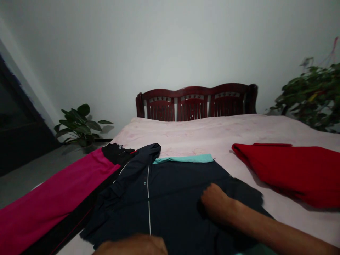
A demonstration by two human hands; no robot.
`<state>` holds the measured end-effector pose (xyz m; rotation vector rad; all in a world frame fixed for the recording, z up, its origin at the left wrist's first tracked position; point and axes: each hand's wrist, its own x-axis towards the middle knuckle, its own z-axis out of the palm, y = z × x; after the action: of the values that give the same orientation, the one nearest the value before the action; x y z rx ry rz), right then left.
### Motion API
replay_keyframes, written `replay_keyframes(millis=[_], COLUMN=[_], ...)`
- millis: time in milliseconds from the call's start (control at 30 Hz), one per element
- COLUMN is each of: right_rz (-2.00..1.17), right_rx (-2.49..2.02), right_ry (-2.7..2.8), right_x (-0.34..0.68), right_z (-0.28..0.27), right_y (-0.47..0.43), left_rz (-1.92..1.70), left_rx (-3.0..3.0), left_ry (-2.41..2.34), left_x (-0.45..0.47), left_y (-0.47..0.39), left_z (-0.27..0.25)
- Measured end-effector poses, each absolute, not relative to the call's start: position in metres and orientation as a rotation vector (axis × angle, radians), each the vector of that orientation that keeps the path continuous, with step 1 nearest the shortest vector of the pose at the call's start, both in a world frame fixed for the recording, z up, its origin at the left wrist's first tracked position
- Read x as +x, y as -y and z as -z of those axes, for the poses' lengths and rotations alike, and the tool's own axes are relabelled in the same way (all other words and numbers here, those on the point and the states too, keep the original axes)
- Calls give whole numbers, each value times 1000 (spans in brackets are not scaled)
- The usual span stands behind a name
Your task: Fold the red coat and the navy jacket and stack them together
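A dark navy jacket with a white front stripe and a light teal lining edge lies spread on the bed. My right hand is over the right half of the jacket, its fingers curled in like a fist. Whether cloth is caught in those fingers is hidden. Low at the bottom edge, my left hand shows only its blurred back, near the jacket's lower part and white stripe. The left fingers are out of sight.
The bed's pale pink sheet lies underneath. To the left is a magenta and black garment; to the right, folded red cloth. Behind stands a dark wooden headboard. Leafy plants flank the bed, one on the left, another on the right.
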<state>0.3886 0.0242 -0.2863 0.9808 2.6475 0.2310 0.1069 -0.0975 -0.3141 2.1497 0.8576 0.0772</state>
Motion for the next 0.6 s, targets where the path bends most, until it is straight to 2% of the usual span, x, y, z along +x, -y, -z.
replay_keyframes(millis=[67,133,167,267,367,467,600], right_rz=[-172,-75,-22,127,312,473,423], right_rx=[1051,1160,1219,1353,1390,1514,1756], right_ry=[-2686,-2718,-2719,-2704,-2706,-2757,-3135], right_x=[401,408,410,415,423,427,403], right_z=[284,284,284,288,290,284,264], right_y=[-25,-29,-32,-40,-47,-58,-70], left_rz=[-208,-375,-312,-278,-204,-203,-122], left_rx=[2179,2273,2286,2161,2124,2297,2647], left_ry=[-1066,-1642,-1994,-2356,-2375,-2210,-1712], left_x=[101,94,90,75,68,83,131], left_y=[62,17,-7,-67,-92,-77,-16], left_z=[280,252,242,230,232,240,265])
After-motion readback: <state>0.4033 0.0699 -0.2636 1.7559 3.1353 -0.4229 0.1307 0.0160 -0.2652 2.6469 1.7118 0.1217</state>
